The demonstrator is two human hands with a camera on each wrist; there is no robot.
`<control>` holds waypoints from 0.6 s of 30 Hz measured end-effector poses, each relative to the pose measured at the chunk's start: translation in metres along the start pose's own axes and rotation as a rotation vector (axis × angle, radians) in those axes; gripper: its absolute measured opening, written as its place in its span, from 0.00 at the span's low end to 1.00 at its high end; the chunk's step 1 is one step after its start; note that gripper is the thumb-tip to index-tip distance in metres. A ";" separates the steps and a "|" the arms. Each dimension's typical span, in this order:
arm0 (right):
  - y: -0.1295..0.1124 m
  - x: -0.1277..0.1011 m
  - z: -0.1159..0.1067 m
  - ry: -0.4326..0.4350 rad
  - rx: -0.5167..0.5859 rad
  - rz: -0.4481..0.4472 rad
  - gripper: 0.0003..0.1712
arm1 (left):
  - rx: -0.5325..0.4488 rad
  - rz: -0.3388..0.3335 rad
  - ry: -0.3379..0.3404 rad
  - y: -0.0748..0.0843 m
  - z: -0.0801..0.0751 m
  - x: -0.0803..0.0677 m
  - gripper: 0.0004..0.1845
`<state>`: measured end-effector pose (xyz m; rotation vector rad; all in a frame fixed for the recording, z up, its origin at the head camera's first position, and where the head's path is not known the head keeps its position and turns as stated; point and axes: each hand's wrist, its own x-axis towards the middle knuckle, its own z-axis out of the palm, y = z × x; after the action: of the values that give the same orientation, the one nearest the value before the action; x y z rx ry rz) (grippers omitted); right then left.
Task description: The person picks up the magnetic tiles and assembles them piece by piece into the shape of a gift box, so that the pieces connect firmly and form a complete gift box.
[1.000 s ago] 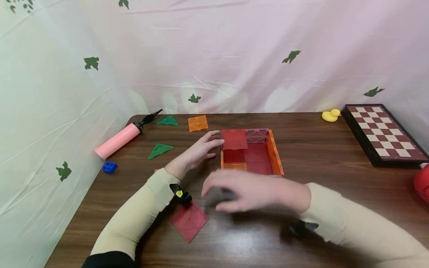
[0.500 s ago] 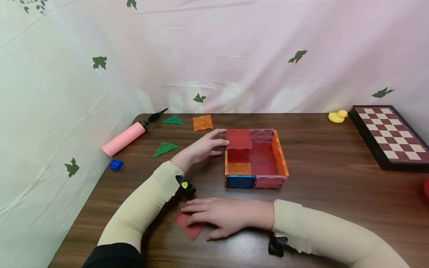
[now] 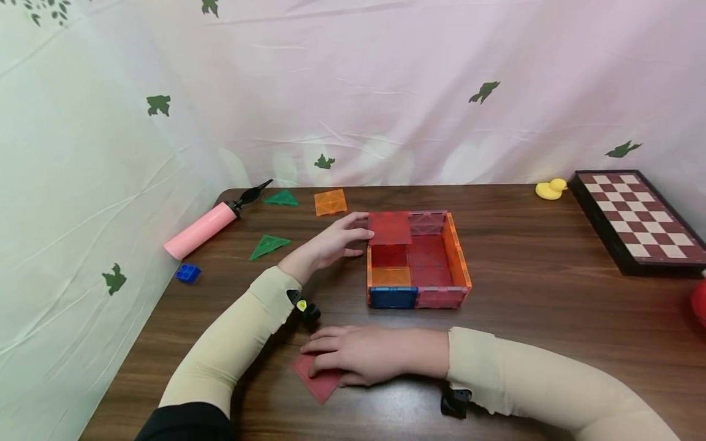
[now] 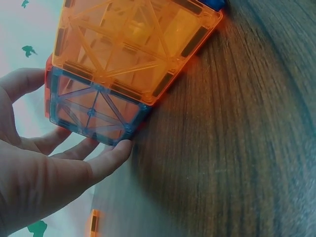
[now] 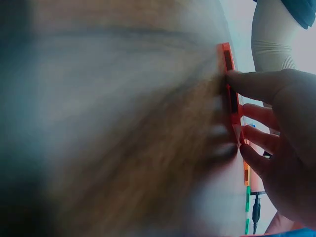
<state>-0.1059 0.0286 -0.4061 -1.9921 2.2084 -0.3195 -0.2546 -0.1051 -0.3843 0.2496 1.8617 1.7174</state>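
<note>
A low box of translucent magnetic tiles [image 3: 460, 269] stands mid-table, with orange, blue and pink-red walls and a tiled floor. One red square tile [image 3: 389, 228] lies flat over its back left corner. My left hand [image 3: 328, 246] holds the box at that corner, fingers around the upper edge and thumb low on the wall. In the left wrist view, the thumb touches a blue wall tile [image 4: 91, 111]. Nearer me, my right hand [image 3: 375, 354] grips a loose red square tile [image 3: 317, 380] between thumb and fingers, covering part of it. The right wrist view shows this tile edge-on.
Green triangle tiles [image 3: 269, 245] and an orange square tile [image 3: 330, 202] lie back left, near a pink hand pump [image 3: 200, 231] and a blue brick [image 3: 188, 274]. On the right are a yellow duck [image 3: 550, 189], a chessboard [image 3: 640, 220] and a red object [image 3: 699, 302].
My right hand has come down from beside the box onto the loose red tile. Its thumb has since drawn in, and the tile has shifted slightly toward me. My left hand stays at the box corner.
</note>
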 end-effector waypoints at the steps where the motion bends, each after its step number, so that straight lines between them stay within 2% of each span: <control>1: 0.000 -0.002 0.000 0.002 0.005 -0.004 0.23 | -0.001 -0.002 0.001 0.000 0.000 0.000 0.31; 12: -0.007 -0.038 -0.005 -0.005 0.051 0.020 0.21 | -0.005 -0.011 0.015 -0.001 0.001 0.000 0.31; 18: -0.010 -0.055 -0.005 0.000 0.058 0.036 0.24 | -0.016 -0.006 0.019 -0.002 0.001 0.000 0.30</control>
<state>-0.0918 0.0828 -0.4003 -1.9210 2.2056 -0.3745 -0.2532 -0.1042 -0.3857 0.2221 1.8605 1.7357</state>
